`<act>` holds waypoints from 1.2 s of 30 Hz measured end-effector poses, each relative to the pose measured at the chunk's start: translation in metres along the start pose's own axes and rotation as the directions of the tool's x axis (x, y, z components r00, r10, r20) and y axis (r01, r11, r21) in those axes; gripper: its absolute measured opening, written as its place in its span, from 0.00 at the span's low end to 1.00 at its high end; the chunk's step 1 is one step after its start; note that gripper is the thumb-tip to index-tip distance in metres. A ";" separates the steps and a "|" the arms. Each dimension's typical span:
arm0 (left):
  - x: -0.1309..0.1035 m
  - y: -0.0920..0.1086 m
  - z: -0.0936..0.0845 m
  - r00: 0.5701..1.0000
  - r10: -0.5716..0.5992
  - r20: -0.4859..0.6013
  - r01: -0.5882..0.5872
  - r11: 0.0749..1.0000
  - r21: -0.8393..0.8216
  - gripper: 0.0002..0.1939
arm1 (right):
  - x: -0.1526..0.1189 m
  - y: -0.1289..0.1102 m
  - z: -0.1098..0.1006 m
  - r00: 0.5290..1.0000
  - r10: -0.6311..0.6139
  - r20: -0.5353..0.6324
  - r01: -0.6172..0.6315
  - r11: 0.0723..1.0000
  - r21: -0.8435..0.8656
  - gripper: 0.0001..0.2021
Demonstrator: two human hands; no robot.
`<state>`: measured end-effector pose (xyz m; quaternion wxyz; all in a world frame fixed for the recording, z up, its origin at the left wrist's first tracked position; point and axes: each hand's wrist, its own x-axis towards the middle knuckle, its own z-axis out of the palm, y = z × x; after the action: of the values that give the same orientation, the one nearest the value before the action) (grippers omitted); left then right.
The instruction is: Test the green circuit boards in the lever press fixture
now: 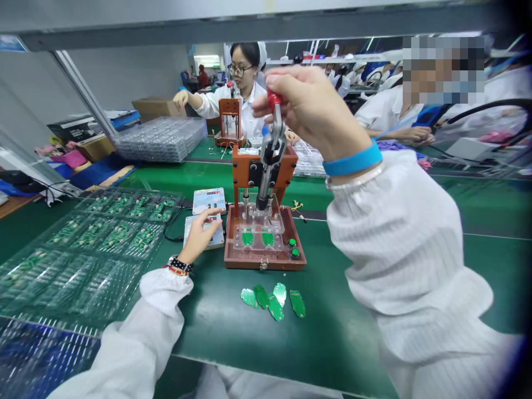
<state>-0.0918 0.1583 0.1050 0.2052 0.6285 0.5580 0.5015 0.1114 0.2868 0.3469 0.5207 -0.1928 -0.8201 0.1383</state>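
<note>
My right hand (307,105) is closed round the red knob (274,98) of the lever on an orange-framed press (266,166), its arm raised above the base. Under the press's clear plate, two green boards (257,239) lie side by side in the clear fixture. My left hand (202,235) has its fingers apart over a small white meter box (203,231), left of the press; it holds nothing. A second meter box (208,200) stands behind that one. Several loose green boards (275,307) lie on the green table in front of the press. Two green buttons (293,247) sit on the base's right side.
Clear compartment trays (89,238) with green boards spread across the left of the table. Stacked clear trays (162,138) stand at the back left. Across the table a person in white (249,108) sits behind another press (230,119). More people are at the back right.
</note>
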 end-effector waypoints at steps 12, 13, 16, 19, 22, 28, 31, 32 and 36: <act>0.044 -0.040 -0.028 0.790 -0.313 0.527 -0.149 0.736 0.660 0.59 | -0.171 -0.045 0.043 0.945 -0.266 -0.191 0.277 0.960 0.032 0.21; 0.043 -0.040 -0.028 0.787 -0.306 0.535 -0.168 0.728 0.665 0.59 | -0.172 -0.043 0.044 0.948 -0.257 -0.187 0.273 0.960 0.066 0.21; 0.039 -0.040 -0.029 0.806 -0.241 0.540 -0.219 0.727 0.651 0.57 | -0.170 -0.044 0.044 0.953 -0.226 -0.202 0.255 0.958 0.131 0.21; 0.036 -0.041 -0.035 0.838 -0.185 0.512 -0.210 0.758 0.617 0.57 | -0.170 -0.045 0.044 0.951 -0.212 -0.224 0.248 0.958 0.144 0.21; 0.036 -0.042 -0.045 0.840 -0.215 0.498 -0.135 0.807 0.575 0.59 | -0.172 -0.044 0.046 0.951 -0.220 -0.219 0.253 0.958 0.138 0.22; 0.038 -0.037 -0.061 0.789 -0.262 0.555 -0.105 0.833 0.543 0.60 | -0.172 -0.042 0.048 0.943 -0.226 -0.246 0.255 0.962 0.095 0.22; 0.038 -0.036 -0.063 0.779 -0.266 0.568 -0.112 0.832 0.543 0.60 | -0.172 -0.042 0.048 0.939 -0.234 -0.252 0.263 0.961 0.089 0.23; 0.039 -0.036 -0.063 0.775 -0.271 0.572 -0.114 0.829 0.547 0.60 | -0.172 -0.042 0.048 0.937 -0.239 -0.256 0.269 0.959 0.091 0.23; 0.041 -0.035 -0.066 0.760 -0.273 0.590 -0.128 0.827 0.547 0.60 | -0.173 -0.041 0.049 0.935 -0.237 -0.264 0.271 0.958 0.099 0.23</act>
<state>-0.1707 0.1864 0.1200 0.2125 0.7701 0.5984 0.0602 0.1260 0.1697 0.2058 0.6450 -0.0656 -0.7549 0.0989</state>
